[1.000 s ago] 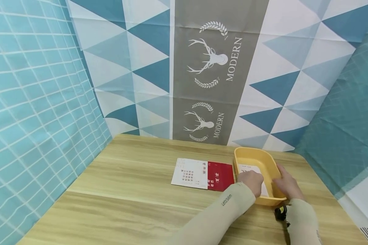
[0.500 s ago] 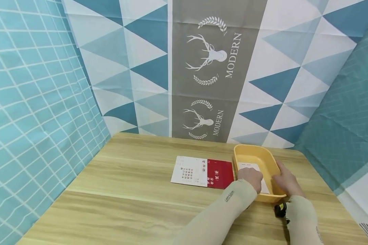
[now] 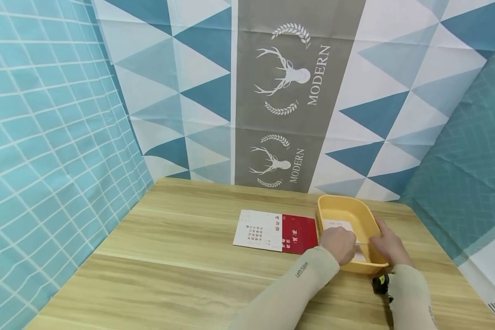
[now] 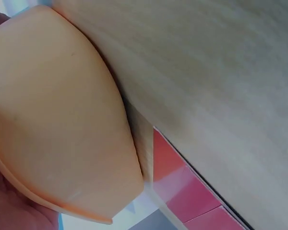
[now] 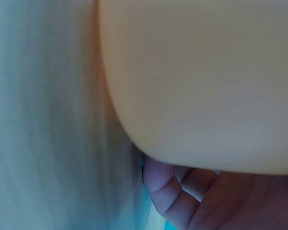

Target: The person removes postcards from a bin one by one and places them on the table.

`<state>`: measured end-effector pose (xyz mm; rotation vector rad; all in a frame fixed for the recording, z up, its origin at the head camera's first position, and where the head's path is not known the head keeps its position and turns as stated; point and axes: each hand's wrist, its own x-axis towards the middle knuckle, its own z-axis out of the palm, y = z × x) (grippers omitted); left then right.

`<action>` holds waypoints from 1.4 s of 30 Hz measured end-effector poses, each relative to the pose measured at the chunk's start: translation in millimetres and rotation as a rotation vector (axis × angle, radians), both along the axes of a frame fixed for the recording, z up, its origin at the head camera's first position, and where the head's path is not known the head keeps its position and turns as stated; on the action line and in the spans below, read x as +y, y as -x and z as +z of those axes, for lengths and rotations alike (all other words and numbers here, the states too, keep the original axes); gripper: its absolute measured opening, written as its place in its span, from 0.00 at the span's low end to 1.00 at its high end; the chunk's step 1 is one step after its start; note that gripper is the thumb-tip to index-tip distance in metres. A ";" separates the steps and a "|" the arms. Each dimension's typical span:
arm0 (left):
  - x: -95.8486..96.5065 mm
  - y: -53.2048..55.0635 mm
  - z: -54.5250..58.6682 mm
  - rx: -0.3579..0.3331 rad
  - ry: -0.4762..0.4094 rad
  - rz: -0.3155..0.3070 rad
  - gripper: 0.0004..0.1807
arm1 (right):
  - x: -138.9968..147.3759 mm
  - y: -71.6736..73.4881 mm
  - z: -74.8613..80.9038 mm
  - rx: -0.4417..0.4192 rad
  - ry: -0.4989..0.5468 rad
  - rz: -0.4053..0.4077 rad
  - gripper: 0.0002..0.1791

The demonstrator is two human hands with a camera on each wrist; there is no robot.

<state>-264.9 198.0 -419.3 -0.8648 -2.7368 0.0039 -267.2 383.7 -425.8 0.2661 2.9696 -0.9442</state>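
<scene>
A yellow plastic basin (image 3: 344, 204) stands at the right of the wooden table. Inside it lies a white printed card or booklet (image 3: 339, 223), partly covered by my left hand (image 3: 338, 245). The left fingers are bent down over the card and seem to pinch it, though their tips are hidden. My right hand (image 3: 389, 243) grips the basin's right side, thumb over the rim inside and fingers outside. In the right wrist view the right fingers (image 5: 161, 179) curl against the outer wall of the basin (image 5: 206, 96). The left wrist view shows the outer wall of the basin (image 4: 57, 110).
A white and red printed sheet (image 3: 257, 231) lies flat on the wooden table (image 3: 161, 266), just left of the basin. Patterned cloth (image 3: 280, 91) hangs behind the table, with blue checked cloth (image 3: 53, 137) on the left.
The left hand has shifted slightly inside the basin, and a crease or edge now shows across the card beside it. The right hand keeps its grip on the basin.
</scene>
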 end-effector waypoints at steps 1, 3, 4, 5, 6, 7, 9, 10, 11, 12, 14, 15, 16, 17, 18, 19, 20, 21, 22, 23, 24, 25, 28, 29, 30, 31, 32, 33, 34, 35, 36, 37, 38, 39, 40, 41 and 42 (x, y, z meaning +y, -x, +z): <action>-0.3 -0.2 -1.1 0.010 -0.012 -0.005 0.12 | 0.1 -0.4 -0.2 -0.005 0.004 0.000 0.41; -1.3 -0.5 -2.9 0.029 -0.033 -0.016 0.13 | 0.4 -1.2 -1.0 -0.019 0.012 0.000 0.41; -1.8 -0.4 -4.0 0.040 -0.046 -0.023 0.13 | 0.3 -1.4 -1.1 -0.025 0.016 0.000 0.41; -2.3 0.1 -5.5 0.059 -0.052 -0.030 0.13 | 0.2 -1.3 -1.4 -0.025 0.013 0.001 0.41; -2.7 0.4 -6.5 0.076 -0.057 -0.038 0.13 | 0.0 -1.3 -1.2 -0.023 0.010 0.000 0.41; -3.1 0.6 -7.5 0.094 -0.060 -0.045 0.12 | 0.0 -1.1 -1.4 -0.022 0.009 -0.001 0.41; -3.9 0.8 -8.7 0.122 -0.069 -0.059 0.10 | 0.0 -0.9 -1.9 -0.018 0.007 -0.004 0.41; -4.3 1.0 -9.2 0.134 -0.071 -0.065 0.09 | -0.2 -0.6 -1.6 -0.014 0.006 -0.006 0.41; -4.6 1.1 -9.7 0.145 -0.072 -0.069 0.08 | -0.2 -0.5 -1.5 -0.011 0.006 -0.008 0.40; -5.0 1.0 -9.9 0.152 -0.078 -0.074 0.08 | -0.3 -0.4 -1.2 -0.013 0.011 -0.011 0.41; -5.9 1.0 -10.7 0.169 -0.091 -0.082 0.07 | -0.1 -0.2 -1.3 -0.019 0.017 -0.013 0.41; -6.3 1.1 -11.4 0.179 -0.097 -0.085 0.07 | -0.2 -0.1 -1.0 -0.022 0.021 -0.015 0.41; -6.6 1.3 -12.1 0.192 -0.101 -0.087 0.07 | -0.3 -0.1 -0.8 -0.024 0.023 -0.016 0.41; -6.8 1.2 -12.4 0.204 -0.105 -0.088 0.07 | 0.0 -0.3 -1.1 -0.025 0.024 -0.013 0.41; -7.1 1.1 -12.8 0.215 -0.108 -0.088 0.07 | 0.4 -0.3 -1.3 -0.026 0.026 -0.010 0.41; -7.3 1.1 -13.3 0.227 -0.105 -0.086 0.08 | 0.9 -0.4 -1.7 -0.023 0.025 -0.005 0.41; -7.3 1.3 -13.7 0.235 -0.106 -0.083 0.08 | 1.3 -0.4 -1.9 -0.021 0.025 0.001 0.41; -7.2 1.1 -14.0 0.243 -0.106 -0.081 0.08 | 1.7 -0.3 -1.9 -0.017 0.024 0.006 0.41; -7.1 1.1 -14.2 0.253 -0.104 -0.080 0.09 | 2.2 -0.1 -2.0 -0.011 0.021 0.010 0.41; -7.0 1.0 -14.4 0.258 -0.103 -0.078 0.09 | 2.6 0.2 -2.0 -0.007 0.021 0.014 0.40; -6.8 1.0 -14.8 0.266 -0.102 -0.076 0.10 | 2.7 0.4 -1.6 -0.005 0.023 0.016 0.40; -6.8 1.0 -14.9 0.277 -0.103 -0.076 0.10 | 2.8 0.5 -1.4 -0.002 0.023 0.017 0.40; -7.0 1.4 -15.4 0.305 -0.111 -0.075 0.09 | 3.1 1.1 -1.3 0.005 0.024 0.016 0.39; -7.1 1.4 -15.4 0.308 -0.116 -0.077 0.09 | 3.5 1.2 -1.6 0.006 0.025 0.019 0.39; -7.0 1.8 -15.8 0.310 -0.123 -0.078 0.08 | 3.7 1.2 -1.9 0.008 0.026 0.019 0.39; -7.1 2.0 -15.8 0.306 -0.130 -0.081 0.08 | 3.9 1.3 -2.1 0.013 0.023 0.020 0.39; -7.3 2.0 -15.8 0.295 -0.139 -0.084 0.08 | 3.9 1.2 -2.0 0.014 0.024 0.020 0.39; -7.6 1.9 -15.6 0.288 -0.144 -0.085 0.08 | 4.2 1.2 -2.3 0.013 0.024 0.021 0.39; -8.0 1.7 -15.4 0.274 -0.156 -0.086 0.09 | 4.5 0.8 -2.8 0.014 0.022 0.024 0.39; -8.3 1.6 -15.2 0.259 -0.168 -0.087 0.09 | 4.8 0.8 -3.1 0.018 0.018 0.027 0.39; -8.6 1.6 -15.0 0.253 -0.172 -0.086 0.09 | 4.8 0.7 -3.2 0.019 0.016 0.027 0.39; -9.2 1.5 -14.5 0.243 -0.186 -0.083 0.09 | 4.9 0.8 -3.2 0.020 0.013 0.028 0.39; -9.5 1.6 -14.6 0.228 -0.205 -0.081 0.08 | 4.9 0.7 -3.4 0.020 0.013 0.028 0.39; -9.9 1.8 -14.7 0.216 -0.226 -0.081 0.06 | 5.2 0.9 -4.0 0.019 0.013 0.028 0.39; -10.2 2.0 -14.8 0.197 -0.250 -0.082 0.05 | 5.2 0.9 -4.1 0.018 0.016 0.028 0.39; -10.5 2.3 -14.9 0.183 -0.269 -0.081 0.05 | 5.1 1.4 -4.0 0.016 0.020 0.025 0.39; -10.7 2.7 -15.1 0.165 -0.295 -0.083 0.05 | 4.6 1.4 -3.7 0.014 0.024 0.021 0.39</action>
